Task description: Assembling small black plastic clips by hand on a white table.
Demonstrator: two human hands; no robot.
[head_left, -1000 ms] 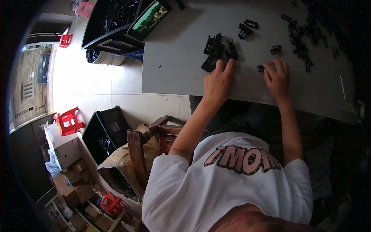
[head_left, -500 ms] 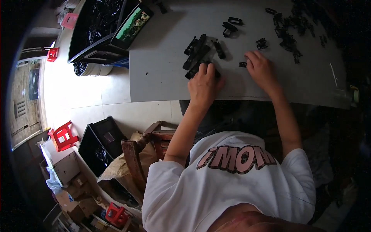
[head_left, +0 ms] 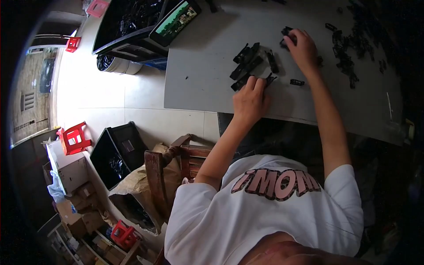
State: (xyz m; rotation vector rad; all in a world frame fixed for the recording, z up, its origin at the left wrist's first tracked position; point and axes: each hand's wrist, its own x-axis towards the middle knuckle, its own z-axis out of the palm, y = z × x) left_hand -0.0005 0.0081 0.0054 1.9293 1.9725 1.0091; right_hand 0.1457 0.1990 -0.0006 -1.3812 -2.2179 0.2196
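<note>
My left hand (head_left: 250,102) rests near the front of the grey table, its fingers curled around a small black plastic part (head_left: 270,79) whose end sticks out by the fingertips. Just beyond lies a group of long black plastic parts (head_left: 247,66), side by side, with a single black piece (head_left: 272,62) to their right. Farther off, my right hand (head_left: 303,49) closes thumb and fingers on another black plastic part (head_left: 287,32), mostly covered by the fingers. A short black link-like piece (head_left: 297,82) lies between my forearms.
A heap of black parts (head_left: 349,48) spreads over the table's right side. At the back left, a phone (head_left: 178,22) showing a video leans against a large black crate (head_left: 126,39). Left of me are a wooden chair (head_left: 157,176), a paper sack (head_left: 137,185) and a black bin (head_left: 117,154).
My right hand has moved away from the short link piece, forward to the black parts farther back. The left hand stays by the group of parts. The whole view has shifted slightly.
</note>
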